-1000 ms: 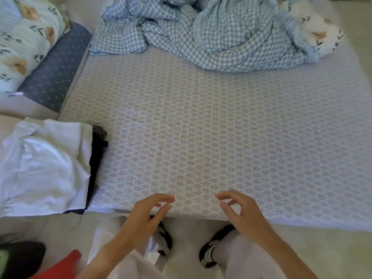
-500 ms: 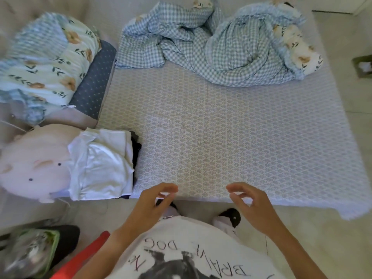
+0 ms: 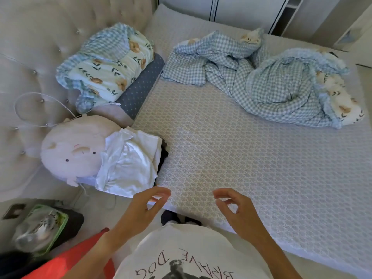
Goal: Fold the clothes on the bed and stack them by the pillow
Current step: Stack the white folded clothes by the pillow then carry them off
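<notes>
Folded white clothes against pig pillow

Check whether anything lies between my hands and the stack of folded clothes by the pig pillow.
Nothing visible does. The left hand hovers empty just off the near corner of the stack, which leans on the pig pillow. The right hand is also empty, with only bare mattress between it and the stack.

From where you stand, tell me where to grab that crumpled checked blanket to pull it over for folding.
Take the checked blanket by its flat near-left corner, beside the dotted pillow. That corner lies spread thin on the mattress, while the right end is bunched into a thick roll. Reach forward across the mattress with the left hand and pinch the edge from above; both hands look free.
</notes>
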